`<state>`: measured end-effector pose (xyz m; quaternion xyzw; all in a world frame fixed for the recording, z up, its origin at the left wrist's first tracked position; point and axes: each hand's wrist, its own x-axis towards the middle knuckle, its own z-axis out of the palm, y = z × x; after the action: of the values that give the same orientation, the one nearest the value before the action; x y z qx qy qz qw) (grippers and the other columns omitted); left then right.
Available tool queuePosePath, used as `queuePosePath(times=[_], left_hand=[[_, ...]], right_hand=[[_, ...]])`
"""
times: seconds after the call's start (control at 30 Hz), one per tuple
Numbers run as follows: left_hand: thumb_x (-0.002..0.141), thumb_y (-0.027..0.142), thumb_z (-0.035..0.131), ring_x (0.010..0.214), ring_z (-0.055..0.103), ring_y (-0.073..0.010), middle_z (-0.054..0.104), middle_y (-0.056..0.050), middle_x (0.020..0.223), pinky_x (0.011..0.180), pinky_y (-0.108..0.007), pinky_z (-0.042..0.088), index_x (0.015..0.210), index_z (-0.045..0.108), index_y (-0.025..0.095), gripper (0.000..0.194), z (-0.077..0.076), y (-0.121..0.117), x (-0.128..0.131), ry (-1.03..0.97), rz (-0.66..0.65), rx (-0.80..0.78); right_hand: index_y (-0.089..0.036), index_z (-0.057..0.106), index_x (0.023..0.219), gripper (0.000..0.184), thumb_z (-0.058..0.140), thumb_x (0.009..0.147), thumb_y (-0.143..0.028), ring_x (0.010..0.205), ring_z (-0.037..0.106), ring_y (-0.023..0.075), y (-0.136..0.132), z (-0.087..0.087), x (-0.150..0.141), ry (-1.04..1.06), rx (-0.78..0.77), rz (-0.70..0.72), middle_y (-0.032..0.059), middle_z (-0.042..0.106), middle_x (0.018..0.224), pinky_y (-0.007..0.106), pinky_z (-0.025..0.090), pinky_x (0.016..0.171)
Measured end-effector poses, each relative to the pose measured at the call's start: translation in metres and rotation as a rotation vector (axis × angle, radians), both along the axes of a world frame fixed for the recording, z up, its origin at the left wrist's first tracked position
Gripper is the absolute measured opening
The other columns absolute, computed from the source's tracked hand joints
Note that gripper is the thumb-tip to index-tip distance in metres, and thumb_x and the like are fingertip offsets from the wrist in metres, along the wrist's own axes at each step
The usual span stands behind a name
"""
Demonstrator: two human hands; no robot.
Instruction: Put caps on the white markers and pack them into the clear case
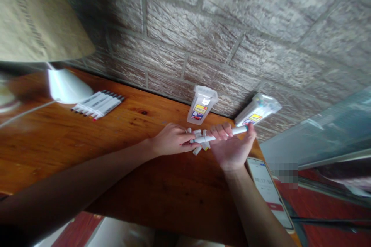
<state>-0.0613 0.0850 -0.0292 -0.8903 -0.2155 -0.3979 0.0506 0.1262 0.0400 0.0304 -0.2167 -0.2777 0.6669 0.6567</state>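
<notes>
A white marker [239, 130] with teal ends is held between my two hands above the wooden table. My right hand [232, 154] is closed on it, fingers curled over its barrel and thumb by its right end. At its left end, the fingertips of my left hand [171, 139] pinch the tip. Several more white markers [197, 150] lie loosely below the hands, partly hidden by them; one shows a yellow end.
A clear plastic case [203, 106] stands behind the hands, with a second case [257, 110] holding markers to its right. A row of markers [100, 104] lies by the lamp [68, 87]. The phone [269, 193] rests at the table's [139, 114] right edge. A brick wall [179, 27] rises behind.
</notes>
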Motion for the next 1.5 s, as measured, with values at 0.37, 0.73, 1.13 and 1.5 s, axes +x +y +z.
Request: queuePosePath(times=[0.37, 0.73, 1.13, 1.5], left_hand=[[0.092, 0.033, 0.063, 0.053, 0.058, -0.0067, 0.068, 0.003, 0.068, 0.053, -0.016, 0.043, 0.099, 0.066, 0.017, 0.018, 0.001, 0.012, -0.005, -0.434, 0.032, -0.479], [0.093, 0.031, 0.062, 0.058, 0.057, -0.0077, 0.063, 0.003, 0.069, 0.057, -0.017, 0.047, 0.108, 0.064, 0.019, 0.02, 0.007, 0.007, -0.006, -0.562, 0.096, -0.414], [0.093, 0.029, 0.062, 0.068, 0.063, -0.0101, 0.071, -0.003, 0.088, 0.064, -0.02, 0.052, 0.105, 0.066, 0.018, 0.017, 0.013, 0.006, -0.005, -0.568, 0.123, -0.32], [0.092, 0.029, 0.065, 0.061, 0.059, -0.0088, 0.074, -0.004, 0.093, 0.06, -0.02, 0.05, 0.113, 0.067, 0.019, 0.024, 0.01, 0.004, -0.007, -0.505, 0.117, -0.258]], right_hand=[[-0.017, 0.067, 0.082, 0.038, 0.072, 0.075, -0.054, 0.047, 0.049, 0.0077, 0.019, -0.007, 0.01, -0.119, -0.227, -0.257, -0.0057, 0.057, 0.057, 0.02, 0.043, 0.045], [-0.018, 0.058, 0.07, 0.034, 0.08, 0.066, -0.044, 0.04, 0.039, 0.0052, 0.022, -0.016, 0.007, -0.19, -0.206, -0.277, -0.0067, 0.053, 0.051, 0.016, 0.034, 0.038], [-0.015, 0.072, 0.092, 0.033, 0.075, 0.073, -0.042, 0.043, 0.039, 0.0068, 0.018, -0.024, 0.002, -0.418, -0.108, -0.188, -0.006, 0.051, 0.053, 0.019, 0.029, 0.038], [-0.022, 0.062, 0.085, 0.02, 0.07, 0.074, -0.036, 0.041, 0.041, 0.0076, 0.014, -0.014, 0.003, -0.352, -0.001, -0.201, -0.0072, 0.052, 0.051, 0.018, 0.03, 0.04]])
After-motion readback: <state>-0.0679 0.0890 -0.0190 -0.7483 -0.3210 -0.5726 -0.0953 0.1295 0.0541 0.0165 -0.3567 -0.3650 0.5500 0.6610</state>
